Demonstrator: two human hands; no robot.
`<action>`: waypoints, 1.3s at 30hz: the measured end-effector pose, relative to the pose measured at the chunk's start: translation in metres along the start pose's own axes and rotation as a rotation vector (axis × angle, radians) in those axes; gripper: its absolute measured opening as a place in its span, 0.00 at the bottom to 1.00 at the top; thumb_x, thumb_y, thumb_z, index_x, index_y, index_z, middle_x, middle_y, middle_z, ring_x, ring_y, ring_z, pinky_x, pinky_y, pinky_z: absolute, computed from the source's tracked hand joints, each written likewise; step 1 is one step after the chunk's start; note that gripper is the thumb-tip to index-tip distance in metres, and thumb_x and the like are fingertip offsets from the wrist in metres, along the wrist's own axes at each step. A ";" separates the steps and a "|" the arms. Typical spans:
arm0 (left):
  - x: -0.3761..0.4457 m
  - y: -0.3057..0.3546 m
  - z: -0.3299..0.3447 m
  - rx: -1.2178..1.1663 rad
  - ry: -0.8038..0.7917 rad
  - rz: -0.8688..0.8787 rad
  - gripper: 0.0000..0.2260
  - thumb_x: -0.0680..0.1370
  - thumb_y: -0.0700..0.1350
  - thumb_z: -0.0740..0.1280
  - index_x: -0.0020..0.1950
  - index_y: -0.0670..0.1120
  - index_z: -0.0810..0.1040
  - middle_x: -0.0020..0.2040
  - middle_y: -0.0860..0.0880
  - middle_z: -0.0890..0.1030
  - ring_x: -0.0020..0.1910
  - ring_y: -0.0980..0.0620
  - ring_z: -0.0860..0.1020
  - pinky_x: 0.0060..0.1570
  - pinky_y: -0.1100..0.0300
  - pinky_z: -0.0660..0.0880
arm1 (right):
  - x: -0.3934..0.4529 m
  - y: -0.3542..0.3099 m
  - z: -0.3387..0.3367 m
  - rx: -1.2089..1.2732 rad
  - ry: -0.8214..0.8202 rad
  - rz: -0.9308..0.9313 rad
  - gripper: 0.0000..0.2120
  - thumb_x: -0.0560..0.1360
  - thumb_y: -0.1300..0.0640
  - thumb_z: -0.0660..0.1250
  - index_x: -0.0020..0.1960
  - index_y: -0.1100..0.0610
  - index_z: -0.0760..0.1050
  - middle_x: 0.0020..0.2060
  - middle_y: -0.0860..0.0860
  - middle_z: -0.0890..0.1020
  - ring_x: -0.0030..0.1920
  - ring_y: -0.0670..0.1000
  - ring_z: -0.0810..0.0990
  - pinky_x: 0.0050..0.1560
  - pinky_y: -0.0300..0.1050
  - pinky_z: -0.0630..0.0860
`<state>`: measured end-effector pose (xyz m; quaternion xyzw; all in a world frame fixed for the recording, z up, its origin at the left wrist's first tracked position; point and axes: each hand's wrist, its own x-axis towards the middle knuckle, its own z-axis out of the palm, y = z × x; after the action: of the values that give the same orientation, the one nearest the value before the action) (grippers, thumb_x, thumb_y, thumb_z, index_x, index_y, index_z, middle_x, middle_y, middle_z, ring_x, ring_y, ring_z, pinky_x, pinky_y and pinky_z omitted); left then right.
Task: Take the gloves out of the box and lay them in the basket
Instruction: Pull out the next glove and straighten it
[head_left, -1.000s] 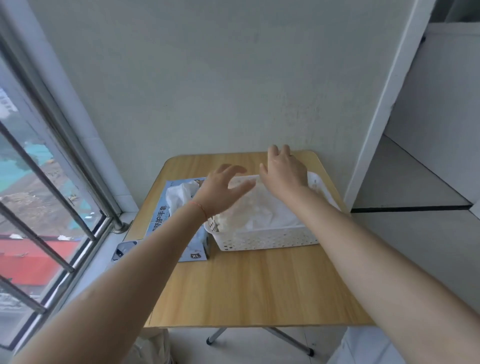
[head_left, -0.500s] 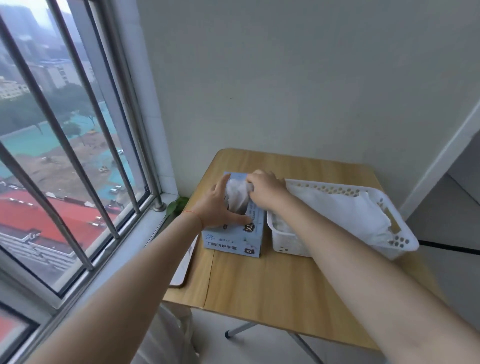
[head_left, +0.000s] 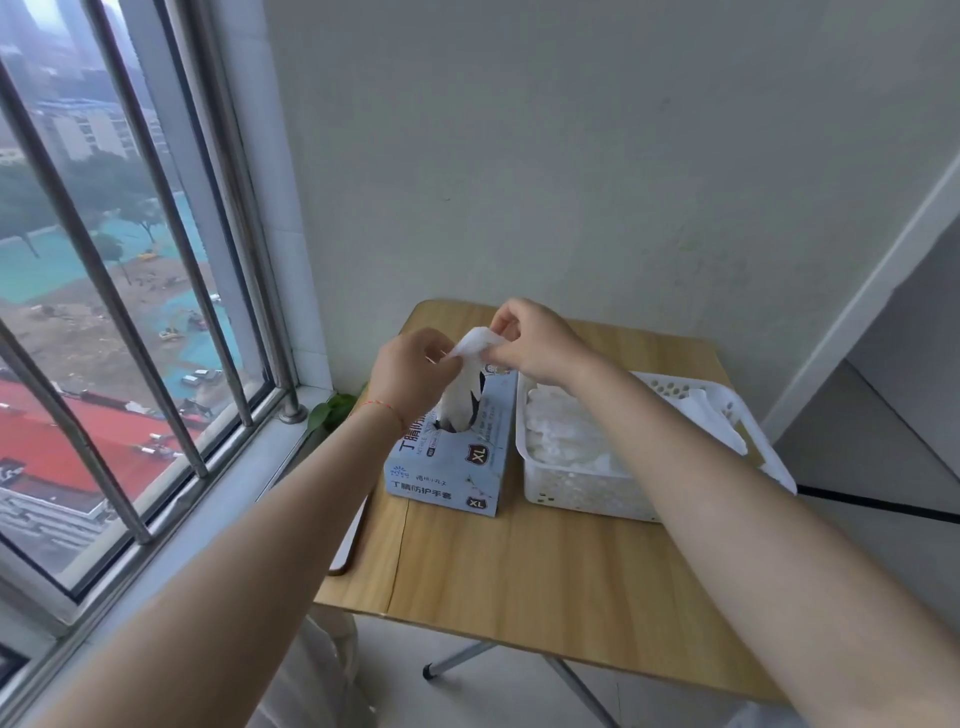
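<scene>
Glove (head_left: 464, 384) white – box (head_left: 457, 462) pale blue w/ dk print; basket (head_left: 582, 493) white, perforated; table (head_left: 561, 571) lt wood grain.

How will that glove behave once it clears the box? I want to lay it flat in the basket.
Probably floppy: the glove hangs limp between both hands' pinches and the box slot. Likely very light, since fingers alone lift it. It may crumple when laid, like the rumpled pile in the basket.

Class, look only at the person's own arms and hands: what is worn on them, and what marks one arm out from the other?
Both forearms are bare, with no sleeves in view. Neither the left hand nor the right hand wears a glove or ring that can be seen. A thin red string bracelet circles the left wrist; the right wrist shows nothing worn.
</scene>
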<state>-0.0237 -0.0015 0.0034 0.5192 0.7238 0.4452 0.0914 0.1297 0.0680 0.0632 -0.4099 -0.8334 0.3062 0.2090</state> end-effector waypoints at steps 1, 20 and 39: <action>0.001 -0.001 -0.001 -0.020 0.008 -0.027 0.04 0.76 0.45 0.71 0.49 0.49 0.79 0.42 0.53 0.79 0.41 0.53 0.78 0.36 0.67 0.69 | -0.002 0.000 -0.003 -0.017 -0.033 0.012 0.13 0.71 0.55 0.73 0.52 0.54 0.74 0.41 0.46 0.74 0.39 0.46 0.73 0.34 0.40 0.69; -0.021 0.044 -0.046 -0.580 -0.256 -0.396 0.14 0.68 0.58 0.62 0.42 0.48 0.77 0.39 0.48 0.79 0.36 0.48 0.74 0.39 0.56 0.70 | -0.018 -0.016 -0.039 0.513 0.079 0.105 0.07 0.74 0.53 0.72 0.41 0.56 0.77 0.41 0.52 0.82 0.40 0.49 0.78 0.43 0.43 0.75; -0.032 0.063 -0.051 -0.680 -0.333 -0.212 0.07 0.81 0.43 0.66 0.46 0.43 0.81 0.34 0.51 0.84 0.32 0.57 0.81 0.34 0.67 0.78 | -0.047 -0.023 -0.041 0.308 -0.272 -0.020 0.23 0.70 0.42 0.73 0.57 0.55 0.78 0.49 0.51 0.82 0.47 0.48 0.80 0.45 0.38 0.76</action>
<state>0.0029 -0.0522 0.0694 0.4466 0.5598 0.5575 0.4199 0.1685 0.0332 0.1035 -0.3196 -0.8012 0.4806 0.1579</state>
